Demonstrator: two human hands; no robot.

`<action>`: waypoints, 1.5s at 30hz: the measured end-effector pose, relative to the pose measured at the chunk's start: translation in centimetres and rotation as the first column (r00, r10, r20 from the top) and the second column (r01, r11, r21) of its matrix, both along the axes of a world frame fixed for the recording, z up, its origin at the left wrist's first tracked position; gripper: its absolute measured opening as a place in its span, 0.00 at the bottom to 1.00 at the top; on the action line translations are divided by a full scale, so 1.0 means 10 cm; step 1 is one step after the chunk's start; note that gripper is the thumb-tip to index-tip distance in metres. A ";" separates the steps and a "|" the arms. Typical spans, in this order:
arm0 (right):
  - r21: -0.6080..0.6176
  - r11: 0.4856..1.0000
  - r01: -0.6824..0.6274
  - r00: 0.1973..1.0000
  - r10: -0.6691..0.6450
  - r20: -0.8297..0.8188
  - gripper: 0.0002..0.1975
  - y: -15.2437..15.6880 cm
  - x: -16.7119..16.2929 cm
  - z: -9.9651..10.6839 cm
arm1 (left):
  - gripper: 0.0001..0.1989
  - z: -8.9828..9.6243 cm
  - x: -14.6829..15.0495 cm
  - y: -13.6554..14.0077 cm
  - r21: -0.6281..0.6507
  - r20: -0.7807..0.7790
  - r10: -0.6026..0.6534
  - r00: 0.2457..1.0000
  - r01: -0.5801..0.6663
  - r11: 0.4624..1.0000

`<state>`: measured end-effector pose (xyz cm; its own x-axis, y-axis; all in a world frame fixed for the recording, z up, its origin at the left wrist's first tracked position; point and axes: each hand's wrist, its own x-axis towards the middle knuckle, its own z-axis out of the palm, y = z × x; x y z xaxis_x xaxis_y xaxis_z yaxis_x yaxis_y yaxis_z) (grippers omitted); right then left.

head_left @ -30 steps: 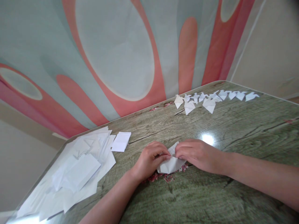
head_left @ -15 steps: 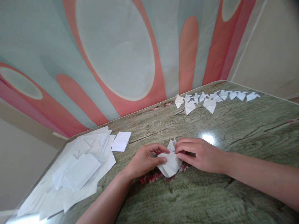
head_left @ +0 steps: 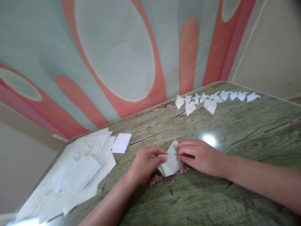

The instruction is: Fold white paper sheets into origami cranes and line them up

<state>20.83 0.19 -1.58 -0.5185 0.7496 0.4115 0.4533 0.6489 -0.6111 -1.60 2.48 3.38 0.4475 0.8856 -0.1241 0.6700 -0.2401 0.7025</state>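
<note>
A partly folded piece of white paper is held between my two hands, just over the wood-patterned table. My left hand pinches its left side between thumb and fingers. On the right, my right hand grips the upper right edge with thumb and fingertips. A narrow pointed flap with printed lines sticks up between the hands. My fingers cover both side edges of the paper.
Loose white sheets lie in a messy pile at the left. Beside them is a small stack of cut paper. Several folded paper birds stand along the far right edge of the table, in front of a patterned wall covering.
The lower part of the paper has tipped, so it looks shorter and its front edge sits higher. My left fingers have shifted slightly left; my right hand keeps its grip.
</note>
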 end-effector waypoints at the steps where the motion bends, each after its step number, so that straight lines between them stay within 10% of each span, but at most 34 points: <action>1: -0.001 1.000 0.000 1.000 0.000 0.001 0.08 0.00 0.00 0.00 | 0.05 -0.01 0.00 0.00 0.002 0.003 0.000 1.000 0.000 1.000; 13: 0.009 0.999 -0.033 0.999 0.033 -0.009 0.09 -0.01 0.00 -0.01 | 0.04 -0.10 -0.06 0.09 0.119 -0.021 -0.077 0.997 0.079 0.990; 21: 0.013 0.994 -0.111 0.992 0.110 0.055 0.10 -0.04 -0.01 -0.01 | 0.02 -0.18 0.03 0.03 0.313 0.000 -0.416 0.909 0.395 0.864; 34: 0.136 0.989 -0.053 0.994 0.039 0.102 0.09 -0.01 -0.01 0.09 | 0.09 -0.07 0.06 -0.10 0.495 -0.430 -0.302 0.851 0.501 0.710; 45: 0.141 0.990 -0.018 0.994 0.003 0.105 0.08 -0.02 -0.01 0.04 | 0.08 -0.13 0.12 -0.20 0.466 -0.423 -0.327 0.845 0.512 0.721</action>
<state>20.75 -0.05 -1.15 -0.5719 0.6818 0.4563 0.5026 0.7308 -0.4619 -0.42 0.49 2.10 0.8129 0.5683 0.1272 0.5505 -0.8212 0.1505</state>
